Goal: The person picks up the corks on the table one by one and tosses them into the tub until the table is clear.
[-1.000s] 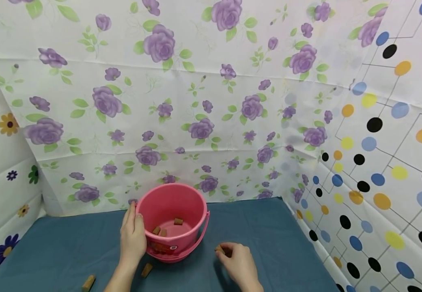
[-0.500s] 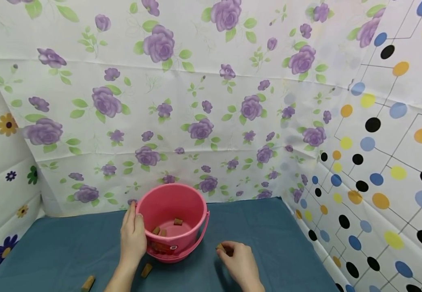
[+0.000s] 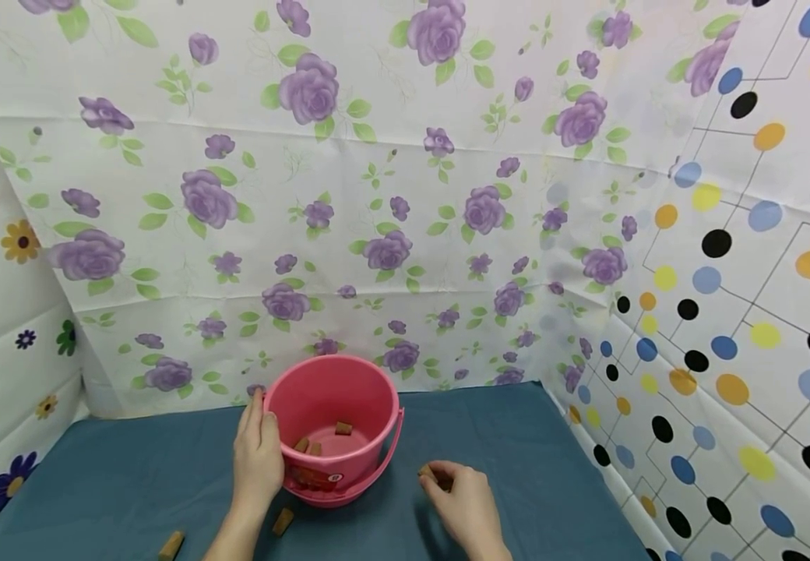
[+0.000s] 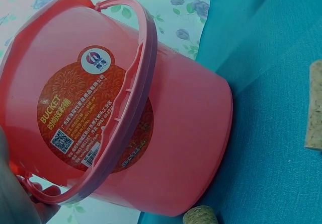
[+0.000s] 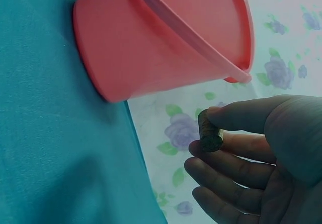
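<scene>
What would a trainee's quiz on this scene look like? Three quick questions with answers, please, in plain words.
1. True or false: the pink bucket lies on its side.
2. Which hand pinches a brown piece? A, left; B, right; C, neither.
3. How many brown pieces show inside the bucket in the head view?

Key
1. False: it stands upright on the blue cloth.
2. B, the right hand.
3. Three.

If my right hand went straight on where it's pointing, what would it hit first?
Your right hand would likely meet the pink bucket first, around its handle, though depth is unclear.
</scene>
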Tool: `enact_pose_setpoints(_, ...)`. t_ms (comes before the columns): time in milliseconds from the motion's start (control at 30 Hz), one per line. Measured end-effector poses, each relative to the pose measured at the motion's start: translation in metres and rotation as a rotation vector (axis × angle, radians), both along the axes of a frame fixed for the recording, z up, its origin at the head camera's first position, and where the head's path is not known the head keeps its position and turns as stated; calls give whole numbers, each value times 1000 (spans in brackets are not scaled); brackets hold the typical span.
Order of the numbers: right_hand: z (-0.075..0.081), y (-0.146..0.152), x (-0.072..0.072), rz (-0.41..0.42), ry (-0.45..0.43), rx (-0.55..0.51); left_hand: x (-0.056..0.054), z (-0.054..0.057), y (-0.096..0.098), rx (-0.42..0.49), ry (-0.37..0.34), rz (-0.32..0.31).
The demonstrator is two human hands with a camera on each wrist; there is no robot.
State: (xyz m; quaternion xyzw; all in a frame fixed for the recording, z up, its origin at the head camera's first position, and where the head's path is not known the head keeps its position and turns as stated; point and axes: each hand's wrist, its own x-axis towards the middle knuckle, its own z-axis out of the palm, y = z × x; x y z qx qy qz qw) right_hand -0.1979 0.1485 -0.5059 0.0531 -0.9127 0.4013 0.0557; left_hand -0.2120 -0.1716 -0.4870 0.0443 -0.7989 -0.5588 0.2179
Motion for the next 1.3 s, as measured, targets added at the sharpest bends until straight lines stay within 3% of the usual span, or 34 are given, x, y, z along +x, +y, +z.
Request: enact_pose_setpoints(1300, 41, -20, 1, -18, 164, -13, 1, 2, 0, 1, -6, -1)
